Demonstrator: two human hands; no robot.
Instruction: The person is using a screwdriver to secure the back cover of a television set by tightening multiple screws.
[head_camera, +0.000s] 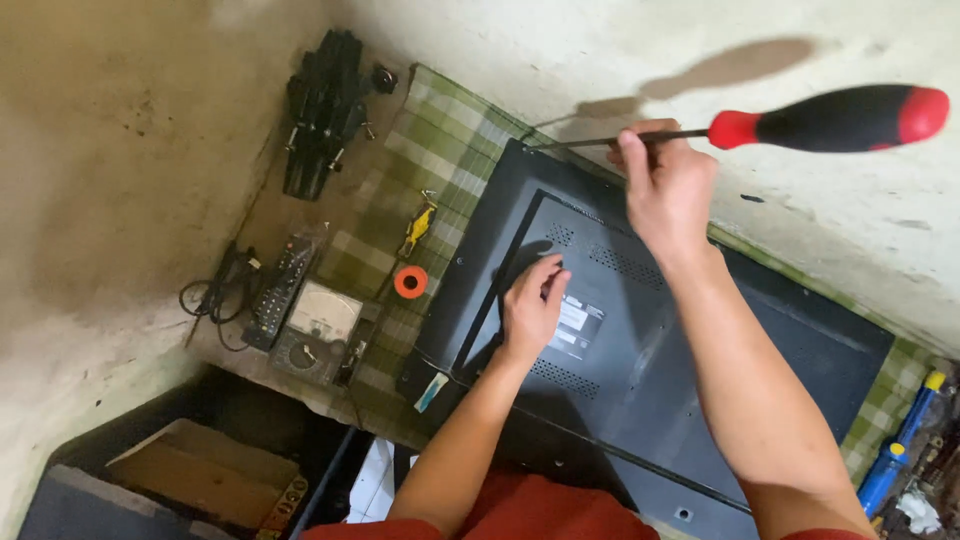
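A flat black television (640, 360) lies back-side up on a green checked cloth (440, 150). My left hand (532, 305) rests on its rear cover, fingers curled near a white label, with nothing visible in it. My right hand (668, 185) is raised over the set's far edge and grips the thin metal shaft of a screwdriver (830, 118) with a red and black handle, which sticks out to the right.
A black stand (320, 110) lies at the far left of the cloth. Near it are a remote control (280, 285), an analogue meter (318, 325), a small orange tape roll (410, 282), black cables (215, 295). A blue and yellow tool (900, 445) lies at right. A cardboard box (190, 470) sits lower left.
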